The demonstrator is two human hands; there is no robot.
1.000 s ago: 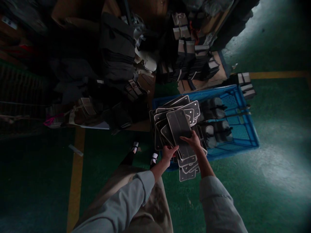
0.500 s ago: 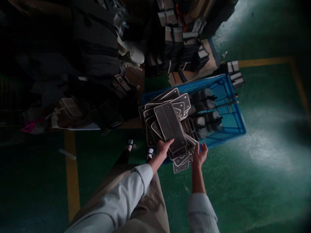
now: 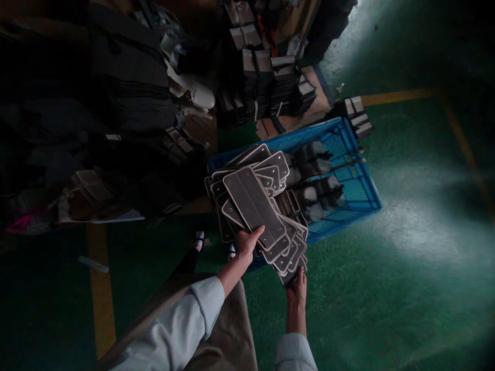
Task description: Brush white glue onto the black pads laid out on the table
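Observation:
Dark grey rectangular panels (image 3: 253, 206) with rounded corners, pale edges and small metal studs lie fanned in a loose stack over the near left part of a blue plastic crate (image 3: 373, 206). My left hand (image 3: 247, 243) grips the stack's near side, thumb on the top panel and fingers hidden beneath. At the lower end of the fan, my right hand (image 3: 297, 289) is closed at the edge of the lowest panels, fingertips against them. Other such panels are piled crosswise under the held ones.
Grey rolled bundles (image 3: 315, 157) tied with dark straps sit inside the crate. Beyond it, tied stacks of dark pieces (image 3: 257, 72) stand on a board. Large dark sheets (image 3: 131, 77) are piled at the left. Yellow lines (image 3: 101, 288) mark the green floor (image 3: 367, 309).
My right hand has moved from beside the stack, fingers spread, down to the lower end of the panels, where it now touches them. My left hand keeps its grip. The view has shifted slightly.

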